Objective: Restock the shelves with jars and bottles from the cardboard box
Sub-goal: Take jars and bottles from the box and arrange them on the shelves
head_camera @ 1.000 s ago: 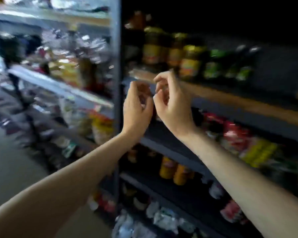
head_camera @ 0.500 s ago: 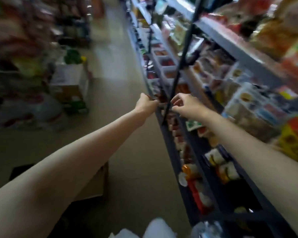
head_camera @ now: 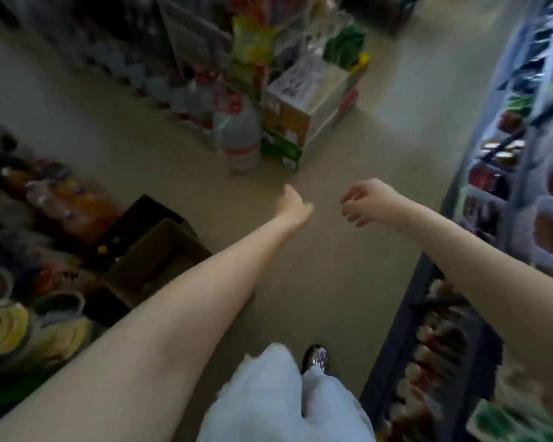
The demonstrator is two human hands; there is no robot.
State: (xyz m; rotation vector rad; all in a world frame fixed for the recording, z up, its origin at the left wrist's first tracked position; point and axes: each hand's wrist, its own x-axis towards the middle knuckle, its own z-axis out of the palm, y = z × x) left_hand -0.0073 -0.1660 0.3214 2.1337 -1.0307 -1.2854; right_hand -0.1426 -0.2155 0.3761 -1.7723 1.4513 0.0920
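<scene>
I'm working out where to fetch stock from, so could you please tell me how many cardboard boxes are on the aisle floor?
2: an open brown box at floor left beside the left arm, and a printed carton farther up the aisle. Blur may hide others.

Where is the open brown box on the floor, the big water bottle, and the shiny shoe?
cardboard box [head_camera: 160, 250], head view, on its brown inner flap.
big water bottle [head_camera: 238, 135], head view, on its clear body.
shiny shoe [head_camera: 316, 358], head view, on its toe.

Dim aisle, heavy motion blur.
You see smeared shelves [head_camera: 521, 148] bowing at the edges; the floor [head_camera: 396, 122] catches pale light up ahead.
</scene>
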